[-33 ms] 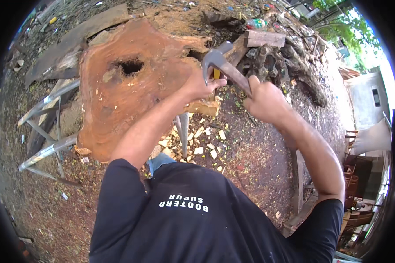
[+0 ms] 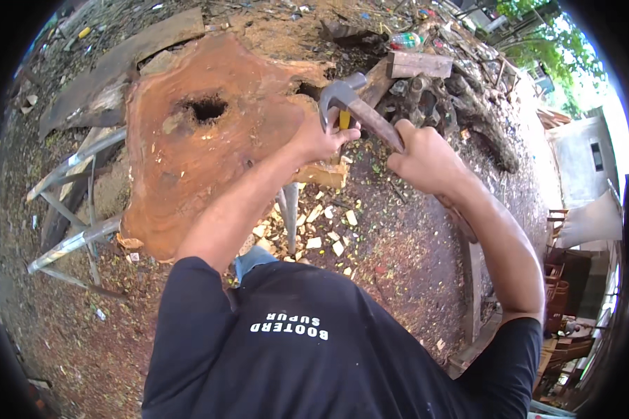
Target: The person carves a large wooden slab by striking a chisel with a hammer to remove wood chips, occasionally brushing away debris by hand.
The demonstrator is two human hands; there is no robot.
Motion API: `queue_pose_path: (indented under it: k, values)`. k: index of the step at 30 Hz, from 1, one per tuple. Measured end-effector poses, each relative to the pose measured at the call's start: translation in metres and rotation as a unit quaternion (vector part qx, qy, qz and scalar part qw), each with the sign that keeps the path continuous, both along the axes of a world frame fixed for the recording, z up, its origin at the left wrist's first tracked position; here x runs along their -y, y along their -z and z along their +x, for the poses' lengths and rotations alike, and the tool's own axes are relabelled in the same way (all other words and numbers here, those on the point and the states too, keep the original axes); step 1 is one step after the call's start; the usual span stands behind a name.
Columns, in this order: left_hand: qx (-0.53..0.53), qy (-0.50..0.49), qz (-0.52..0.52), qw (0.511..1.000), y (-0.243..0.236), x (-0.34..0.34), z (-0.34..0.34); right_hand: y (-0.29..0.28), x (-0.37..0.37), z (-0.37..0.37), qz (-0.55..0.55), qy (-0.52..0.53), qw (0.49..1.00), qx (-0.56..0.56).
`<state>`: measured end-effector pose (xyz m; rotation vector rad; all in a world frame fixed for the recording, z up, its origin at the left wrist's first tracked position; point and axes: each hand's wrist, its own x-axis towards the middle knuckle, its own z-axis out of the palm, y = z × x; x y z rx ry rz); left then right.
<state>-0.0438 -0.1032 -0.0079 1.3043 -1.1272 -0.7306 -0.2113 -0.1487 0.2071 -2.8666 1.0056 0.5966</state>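
A hammer point(image 2: 374, 120) with a dark claw head is in the grip of my right hand point(image 2: 423, 157), its head over the top of a yellow-handled tool point(image 2: 344, 120), which looks like a chisel. My left hand point(image 2: 320, 143) holds that tool at the right edge of a reddish-orange wood slab point(image 2: 182, 167) with a large dark hole. The tool's lower end is at a pale cut piece of that edge point(image 2: 325, 174); the exact tip is hard to make out.
Metal trestle legs point(image 2: 84, 237) show at the slab's left. Pale wood chips point(image 2: 314, 242) litter the ground below. Gnarled roots point(image 2: 482, 133), a wooden block point(image 2: 419, 65) and a plastic bottle point(image 2: 405, 42) lie beyond. At the far right are a grey wall point(image 2: 576, 153) and stacked wooden furniture point(image 2: 555, 293).
The hammer head sits very slightly lower over the yellow handle, and my right arm has shifted a touch. Both hands keep their grips.
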Motion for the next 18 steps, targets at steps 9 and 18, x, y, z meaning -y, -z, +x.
queue_pose_path:
  k: [9, 18]
  values:
    - [-0.024, -0.003, 0.04, 0.999, -0.004, -0.006, -0.013, -0.142, -0.018, -0.014, -0.063, -0.053, 0.806, 0.586]
    - [0.01, -0.002, 0.071, 0.997, 0.005, 0.002, -0.013, -0.01, -0.002, -0.008, 0.034, 0.059, 0.991, 0.119]
